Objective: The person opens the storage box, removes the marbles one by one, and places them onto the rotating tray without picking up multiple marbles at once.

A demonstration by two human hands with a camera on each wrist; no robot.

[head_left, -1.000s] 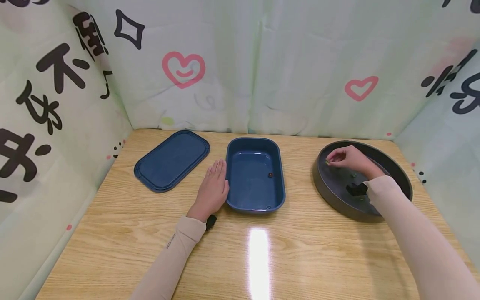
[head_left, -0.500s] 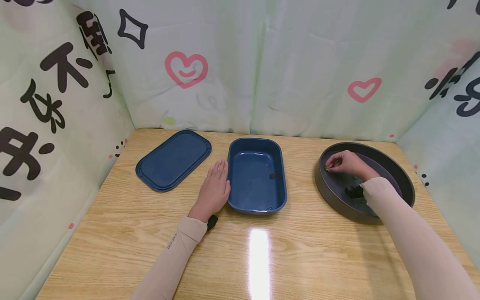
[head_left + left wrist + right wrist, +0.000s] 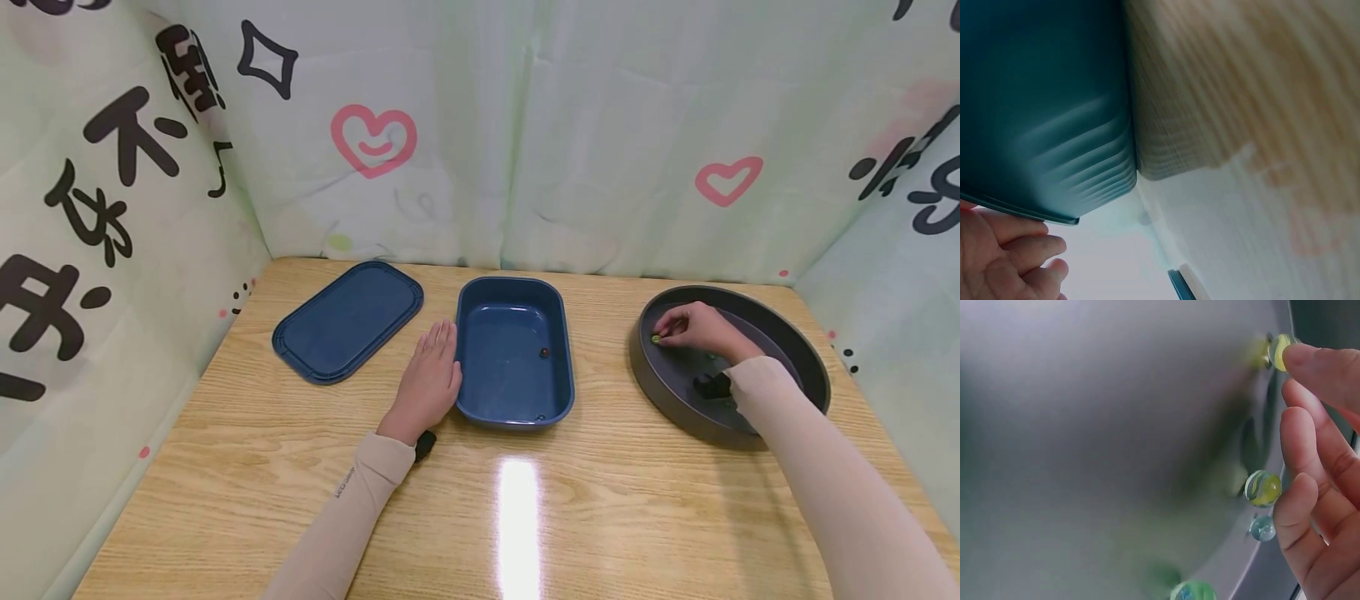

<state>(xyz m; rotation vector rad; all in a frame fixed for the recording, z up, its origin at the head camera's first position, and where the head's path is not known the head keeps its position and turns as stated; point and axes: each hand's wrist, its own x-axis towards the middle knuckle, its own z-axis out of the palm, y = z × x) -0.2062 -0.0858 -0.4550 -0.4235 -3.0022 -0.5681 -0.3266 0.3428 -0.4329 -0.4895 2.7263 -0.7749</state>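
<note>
My left hand [image 3: 426, 383] lies with straight fingers along the left rim of a deep blue rectangular container [image 3: 510, 367]. In the left wrist view its fingers [image 3: 1025, 250] are at the container's rim. Inside the container are a small reddish-brown marble [image 3: 544, 352] and a small clear one [image 3: 540, 417]. At the right, my right hand [image 3: 701, 327] reaches into a dark round pan [image 3: 660, 396] and pinches a clear marble with yellow swirls [image 3: 1280, 353] near the pan's wall. Below its fingers lie another yellow-swirled marble [image 3: 1263, 489], a pale blue marble [image 3: 1263, 528] and a green one [image 3: 1193, 592].
A flat blue lid [image 3: 347, 322] lies on the wooden table [image 3: 315, 500], left of the container. A pale printed curtain [image 3: 465, 167] rises behind the table and along both sides. Glare marks the table in front of the container.
My right hand has shifted slightly down and nearer inside the pan, the yellow marble at its fingertips. The left hand stays at the container's rim.
</note>
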